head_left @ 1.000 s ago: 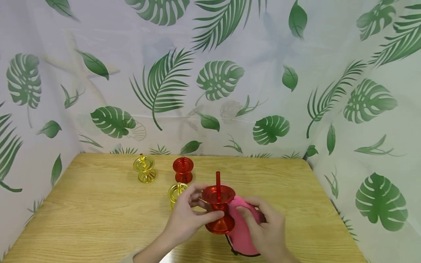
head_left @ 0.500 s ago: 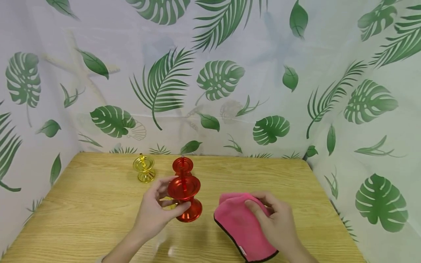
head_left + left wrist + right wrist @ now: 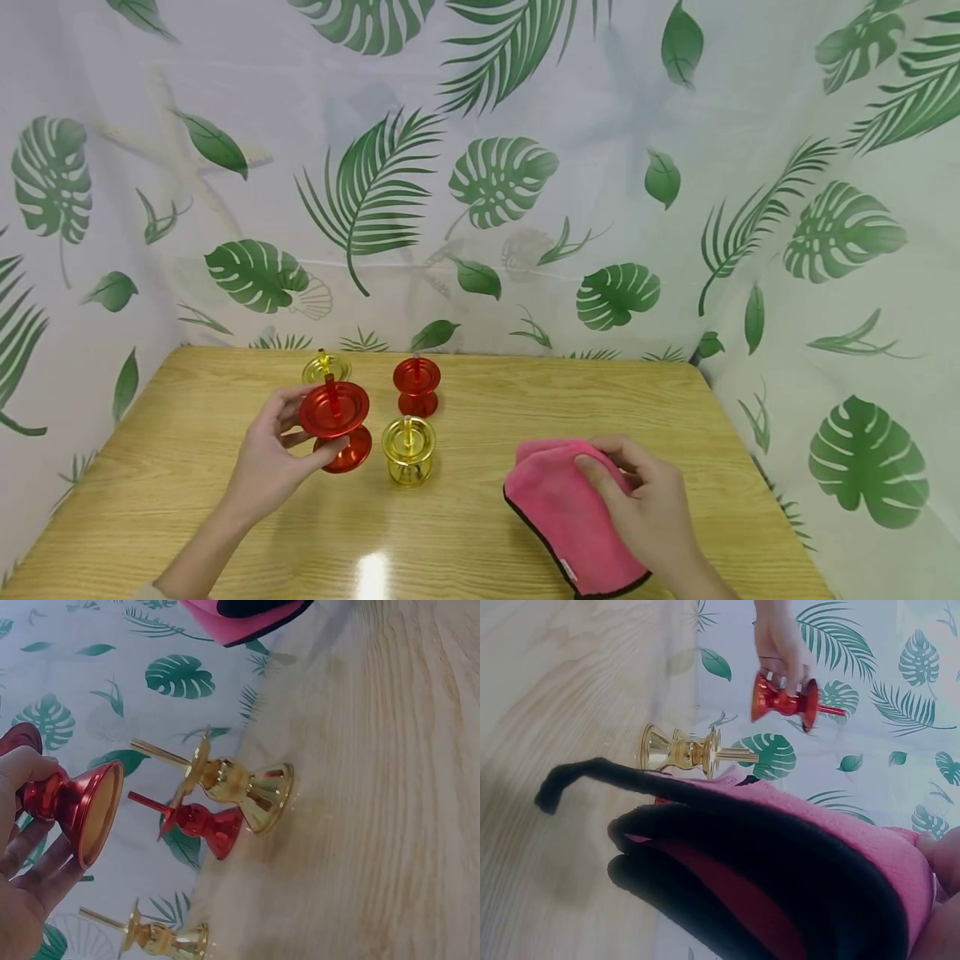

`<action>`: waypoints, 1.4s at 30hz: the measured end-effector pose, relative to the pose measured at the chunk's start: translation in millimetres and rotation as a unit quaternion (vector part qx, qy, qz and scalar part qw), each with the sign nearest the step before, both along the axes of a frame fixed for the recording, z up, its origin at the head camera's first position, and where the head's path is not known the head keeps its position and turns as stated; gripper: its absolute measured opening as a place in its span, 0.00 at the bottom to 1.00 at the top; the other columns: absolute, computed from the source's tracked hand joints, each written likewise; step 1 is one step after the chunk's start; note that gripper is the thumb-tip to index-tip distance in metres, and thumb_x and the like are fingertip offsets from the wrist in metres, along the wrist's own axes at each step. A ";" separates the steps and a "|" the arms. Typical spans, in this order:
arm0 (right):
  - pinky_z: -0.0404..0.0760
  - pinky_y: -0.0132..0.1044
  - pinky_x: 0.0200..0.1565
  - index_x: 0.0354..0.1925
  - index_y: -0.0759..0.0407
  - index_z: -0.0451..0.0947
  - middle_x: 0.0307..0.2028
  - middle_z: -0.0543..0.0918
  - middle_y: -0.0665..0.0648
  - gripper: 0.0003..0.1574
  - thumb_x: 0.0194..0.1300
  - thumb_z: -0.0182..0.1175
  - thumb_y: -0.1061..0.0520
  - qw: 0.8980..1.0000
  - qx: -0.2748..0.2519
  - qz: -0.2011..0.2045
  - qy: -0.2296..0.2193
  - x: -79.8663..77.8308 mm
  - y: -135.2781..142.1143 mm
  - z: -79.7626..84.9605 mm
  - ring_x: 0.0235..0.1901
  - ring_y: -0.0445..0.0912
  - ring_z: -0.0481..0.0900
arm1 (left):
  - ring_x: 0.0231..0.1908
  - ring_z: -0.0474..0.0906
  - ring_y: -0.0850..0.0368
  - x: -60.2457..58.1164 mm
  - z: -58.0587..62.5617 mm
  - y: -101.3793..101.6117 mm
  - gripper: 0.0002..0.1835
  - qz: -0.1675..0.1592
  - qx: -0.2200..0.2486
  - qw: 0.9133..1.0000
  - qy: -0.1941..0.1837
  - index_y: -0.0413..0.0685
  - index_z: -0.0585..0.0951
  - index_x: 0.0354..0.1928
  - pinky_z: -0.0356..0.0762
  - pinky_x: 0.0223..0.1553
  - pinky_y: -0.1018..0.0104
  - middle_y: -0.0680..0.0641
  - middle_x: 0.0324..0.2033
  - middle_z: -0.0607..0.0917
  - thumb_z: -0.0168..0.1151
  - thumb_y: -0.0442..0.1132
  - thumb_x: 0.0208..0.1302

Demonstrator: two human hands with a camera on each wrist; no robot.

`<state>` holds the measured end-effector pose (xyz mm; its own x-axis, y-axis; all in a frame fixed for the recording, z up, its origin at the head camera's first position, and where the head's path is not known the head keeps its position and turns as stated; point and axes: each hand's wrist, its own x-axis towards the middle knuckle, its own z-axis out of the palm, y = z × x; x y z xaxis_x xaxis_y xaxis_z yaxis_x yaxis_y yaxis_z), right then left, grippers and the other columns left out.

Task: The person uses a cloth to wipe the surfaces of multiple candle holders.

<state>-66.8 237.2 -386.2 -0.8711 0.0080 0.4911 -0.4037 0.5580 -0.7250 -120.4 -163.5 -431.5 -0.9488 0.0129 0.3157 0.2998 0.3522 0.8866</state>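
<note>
My left hand (image 3: 266, 458) grips a red metallic candle holder (image 3: 337, 429) by its narrow waist, fingers behind and thumb in front. The holder is up off the table and roughly upright, its spike on top; the left wrist view shows its hollow base (image 3: 97, 814). On the right, my right hand (image 3: 648, 504) pinches a folded pink cloth (image 3: 566, 521) with black edging, which hangs down over the table. In the right wrist view the cloth's layered black edges (image 3: 780, 840) fill the foreground.
A gold candle holder (image 3: 409, 454) stands mid-table, with a red one (image 3: 417, 387) behind it. Another gold holder (image 3: 341, 367) stands at the back left, partly hidden by the lifted red one. The wooden table (image 3: 465, 533) ends at a leaf-patterned backdrop (image 3: 540, 317).
My left hand has carried the red candle holder away from the cloth to the left, uncovering the front gold holder. My right hand has shifted a little right with the cloth.
</note>
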 end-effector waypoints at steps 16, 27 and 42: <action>0.82 0.29 0.25 0.40 0.55 0.87 0.33 0.91 0.55 0.06 0.68 0.69 0.65 0.999 -0.012 -0.014 -0.036 2.1 4.1 0.0 0.25 0.34 0.83 | 0.50 0.73 0.83 -9.7 -55.0 -27.6 0.40 0.011 -0.027 0.995 -0.093 0.37 0.67 0.69 0.78 0.51 0.77 0.35 0.61 0.82 0.78 0.29 0.57; 0.82 0.29 0.25 0.40 0.54 0.87 0.33 0.91 0.55 0.07 0.68 0.69 0.65 1.000 -0.009 -0.004 -0.028 1.5 4.4 -3.0 0.26 0.33 0.84 | 0.50 0.70 0.87 -14.4 -83.2 -36.8 0.42 0.014 -0.028 0.994 -0.104 0.34 0.64 0.69 0.74 0.53 0.83 0.32 0.62 0.80 0.76 0.25 0.55; 0.83 0.28 0.26 0.40 0.55 0.87 0.34 0.91 0.55 0.07 0.67 0.70 0.66 1.000 0.000 -0.004 -0.024 1.1 4.0 -6.2 0.28 0.32 0.85 | 0.51 0.71 0.83 -11.5 -90.7 -43.3 0.46 0.012 -0.050 0.993 -0.108 0.38 0.64 0.72 0.74 0.54 0.80 0.38 0.60 0.82 0.81 0.37 0.57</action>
<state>-65.7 241.2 -392.4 -0.8935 0.0154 0.4489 -0.3635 0.5620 -0.7429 -131.9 -206.9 -522.2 -0.9946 0.0113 0.1035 0.0976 0.4464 0.8895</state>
